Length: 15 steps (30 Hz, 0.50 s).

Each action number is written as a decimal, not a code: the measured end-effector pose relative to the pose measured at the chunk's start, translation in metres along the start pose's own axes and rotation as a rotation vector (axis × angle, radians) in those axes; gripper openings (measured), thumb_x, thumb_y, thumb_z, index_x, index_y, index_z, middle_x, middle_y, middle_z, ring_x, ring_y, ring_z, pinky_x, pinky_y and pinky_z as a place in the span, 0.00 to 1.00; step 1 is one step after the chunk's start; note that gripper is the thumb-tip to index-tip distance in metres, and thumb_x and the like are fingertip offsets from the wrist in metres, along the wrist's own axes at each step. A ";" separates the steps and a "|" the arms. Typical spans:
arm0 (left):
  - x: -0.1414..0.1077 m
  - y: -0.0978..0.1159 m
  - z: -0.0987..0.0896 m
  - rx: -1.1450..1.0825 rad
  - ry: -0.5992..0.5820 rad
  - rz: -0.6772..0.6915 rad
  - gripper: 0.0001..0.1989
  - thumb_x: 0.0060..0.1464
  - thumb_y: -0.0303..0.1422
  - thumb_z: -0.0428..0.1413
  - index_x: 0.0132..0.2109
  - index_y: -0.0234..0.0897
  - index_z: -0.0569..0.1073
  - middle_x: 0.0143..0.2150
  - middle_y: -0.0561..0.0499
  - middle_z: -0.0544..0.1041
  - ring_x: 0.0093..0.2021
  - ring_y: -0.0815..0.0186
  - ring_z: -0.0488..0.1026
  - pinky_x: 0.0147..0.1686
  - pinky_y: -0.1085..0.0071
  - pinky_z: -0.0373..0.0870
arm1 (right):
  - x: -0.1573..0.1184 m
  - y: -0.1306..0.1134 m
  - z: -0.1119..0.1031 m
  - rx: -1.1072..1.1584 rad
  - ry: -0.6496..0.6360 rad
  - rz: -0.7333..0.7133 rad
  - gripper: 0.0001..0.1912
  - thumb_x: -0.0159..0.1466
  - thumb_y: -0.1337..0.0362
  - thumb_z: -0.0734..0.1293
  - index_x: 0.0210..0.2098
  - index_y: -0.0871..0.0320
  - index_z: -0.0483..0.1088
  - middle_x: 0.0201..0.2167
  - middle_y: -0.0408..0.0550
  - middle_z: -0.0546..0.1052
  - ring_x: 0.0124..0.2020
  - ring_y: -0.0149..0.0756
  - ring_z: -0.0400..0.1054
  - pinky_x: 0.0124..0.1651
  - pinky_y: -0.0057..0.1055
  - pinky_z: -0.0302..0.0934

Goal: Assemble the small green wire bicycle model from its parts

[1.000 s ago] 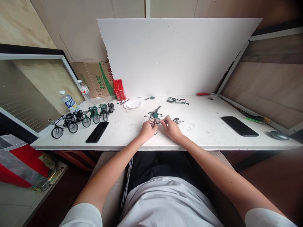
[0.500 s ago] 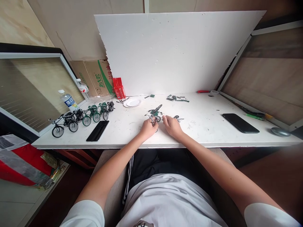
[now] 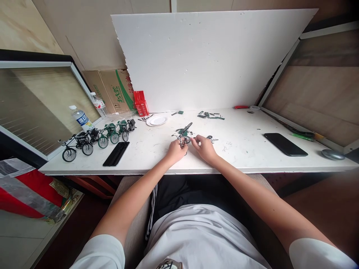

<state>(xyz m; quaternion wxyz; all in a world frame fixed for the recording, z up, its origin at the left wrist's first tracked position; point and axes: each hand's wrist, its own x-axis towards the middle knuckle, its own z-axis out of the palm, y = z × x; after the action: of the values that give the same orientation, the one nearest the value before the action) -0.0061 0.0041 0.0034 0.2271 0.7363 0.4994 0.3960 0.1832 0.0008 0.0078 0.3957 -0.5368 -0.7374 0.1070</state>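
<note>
L hand pinches a mini bike btwn thumb & fingers, over the tabletop. R hand is just beside it, fingertips narrow, near the bike's R end; can't tell if they grip a pt. Green pcs lie just beyond L hand, dk pcs just past R hand. Phone & row of small bikes are well L of L hand; 2nd phone well R of R hand.

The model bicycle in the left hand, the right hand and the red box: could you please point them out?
Model bicycle (image 3: 183, 141), head view: its dark middle section.
Right hand (image 3: 206, 150), head view: the back of the hand.
Red box (image 3: 141, 106), head view: the side facing the camera.
</note>
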 end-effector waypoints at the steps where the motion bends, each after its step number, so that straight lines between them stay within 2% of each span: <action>1: 0.000 0.000 0.000 -0.003 0.000 0.004 0.05 0.63 0.30 0.58 0.38 0.38 0.78 0.29 0.49 0.79 0.33 0.62 0.75 0.40 0.67 0.71 | 0.000 0.000 0.000 -0.007 0.005 -0.006 0.26 0.76 0.39 0.57 0.32 0.51 0.63 0.29 0.49 0.77 0.28 0.42 0.67 0.34 0.37 0.56; 5: 0.001 -0.001 0.000 -0.019 0.013 0.010 0.04 0.62 0.29 0.59 0.39 0.38 0.79 0.32 0.48 0.81 0.35 0.61 0.77 0.42 0.67 0.73 | -0.001 -0.002 -0.001 -0.018 -0.008 -0.015 0.29 0.77 0.37 0.53 0.31 0.51 0.61 0.30 0.51 0.76 0.29 0.43 0.67 0.34 0.38 0.55; 9: 0.001 -0.003 0.001 -0.038 0.005 0.011 0.05 0.62 0.30 0.59 0.42 0.38 0.81 0.35 0.46 0.84 0.39 0.59 0.80 0.44 0.66 0.74 | -0.001 -0.004 -0.003 0.009 -0.031 0.004 0.34 0.78 0.36 0.44 0.27 0.50 0.58 0.24 0.51 0.72 0.27 0.43 0.64 0.33 0.38 0.53; 12: 0.001 -0.004 0.001 -0.062 -0.003 -0.015 0.06 0.62 0.30 0.60 0.44 0.38 0.81 0.35 0.46 0.84 0.39 0.58 0.81 0.45 0.66 0.75 | -0.001 -0.004 -0.003 -0.020 -0.022 0.003 0.36 0.77 0.33 0.45 0.26 0.50 0.56 0.21 0.48 0.67 0.24 0.41 0.60 0.31 0.38 0.49; 15: 0.001 -0.003 0.001 -0.099 -0.005 -0.021 0.08 0.63 0.31 0.60 0.47 0.38 0.82 0.37 0.46 0.85 0.40 0.58 0.81 0.47 0.65 0.76 | 0.000 -0.004 -0.003 -0.030 -0.018 -0.003 0.34 0.77 0.34 0.48 0.26 0.51 0.56 0.21 0.47 0.67 0.24 0.40 0.59 0.31 0.38 0.49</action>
<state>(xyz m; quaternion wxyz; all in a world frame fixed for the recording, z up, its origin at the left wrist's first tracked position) -0.0072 0.0067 0.0011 0.2687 0.7198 0.4863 0.4162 0.1828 -0.0011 0.0121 0.3811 -0.5405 -0.7434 0.1001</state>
